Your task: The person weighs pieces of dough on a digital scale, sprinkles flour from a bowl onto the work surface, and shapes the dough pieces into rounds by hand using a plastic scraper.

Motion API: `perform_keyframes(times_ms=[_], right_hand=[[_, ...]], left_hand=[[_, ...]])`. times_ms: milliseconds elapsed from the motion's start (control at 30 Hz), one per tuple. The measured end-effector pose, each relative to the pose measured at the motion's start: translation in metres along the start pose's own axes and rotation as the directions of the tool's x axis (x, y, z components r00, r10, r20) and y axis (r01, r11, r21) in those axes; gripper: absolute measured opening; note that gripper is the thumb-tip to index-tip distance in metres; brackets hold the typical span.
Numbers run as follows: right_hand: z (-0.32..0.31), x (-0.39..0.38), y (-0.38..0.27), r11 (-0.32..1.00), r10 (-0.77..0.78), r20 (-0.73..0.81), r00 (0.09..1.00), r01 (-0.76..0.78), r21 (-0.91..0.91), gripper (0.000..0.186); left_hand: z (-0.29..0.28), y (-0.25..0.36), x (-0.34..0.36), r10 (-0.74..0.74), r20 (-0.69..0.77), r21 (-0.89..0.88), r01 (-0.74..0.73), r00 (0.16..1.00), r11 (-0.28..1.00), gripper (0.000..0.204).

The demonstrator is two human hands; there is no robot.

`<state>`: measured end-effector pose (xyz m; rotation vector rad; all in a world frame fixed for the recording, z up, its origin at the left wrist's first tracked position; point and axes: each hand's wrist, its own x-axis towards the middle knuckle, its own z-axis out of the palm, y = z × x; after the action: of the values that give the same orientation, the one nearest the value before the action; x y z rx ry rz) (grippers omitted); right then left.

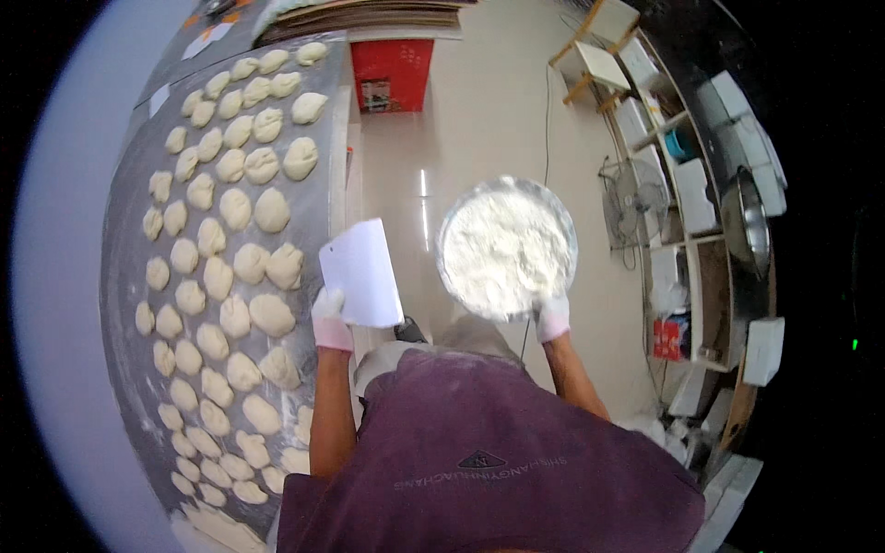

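Observation:
My left hand (331,321), in a white glove with a pink cuff, is closed on a flat white dough scraper (363,275), held upright beside the table edge. My right hand (553,318), gloved the same way, grips the near right rim of a round metal bowl (571,224). White flour (505,247) fills the bowl nearly to its rim, in loose lumps. The bowl is held over the floor, in front of my body. Left of the scraper, many dough pieces (236,209) lie in rough rows on a grey table.
The grey floured table (313,212) runs along my left side. A red box (392,78) stands past its far end, under a stack of boards (359,20). On the right are a floor fan (636,198), shelves, a chair (604,69) and a cable on the tiled floor.

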<state>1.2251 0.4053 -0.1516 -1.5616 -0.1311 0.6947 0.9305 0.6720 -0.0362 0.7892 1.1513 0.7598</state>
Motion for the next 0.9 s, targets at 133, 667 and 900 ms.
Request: perform_keyframes(times_ms=[133, 667, 900], right_hand=[[0.071, 0.091, -0.026, 0.995, 0.04, -0.03, 0.999, -0.038, 0.088, 0.039], [0.386, 0.45, -0.128, 0.927, 0.225, 0.666, 0.711, -0.366, 0.077, 0.055], [0.619, 0.495, -0.217, 0.924, 0.295, 0.729, 0.618, -0.378, -0.054, 0.028]], left_hand=[[0.035, 0.019, 0.085, 0.123, 0.183, 0.102, -0.143, 0.976, 0.984, 0.033], [0.082, 0.142, 0.285, 0.139, -0.408, -0.11, -0.2, 0.902, 0.974, 0.041], [0.068, 0.167, 0.385, 0.073, -0.645, -0.267, -0.314, 0.761, 0.911, 0.04]])
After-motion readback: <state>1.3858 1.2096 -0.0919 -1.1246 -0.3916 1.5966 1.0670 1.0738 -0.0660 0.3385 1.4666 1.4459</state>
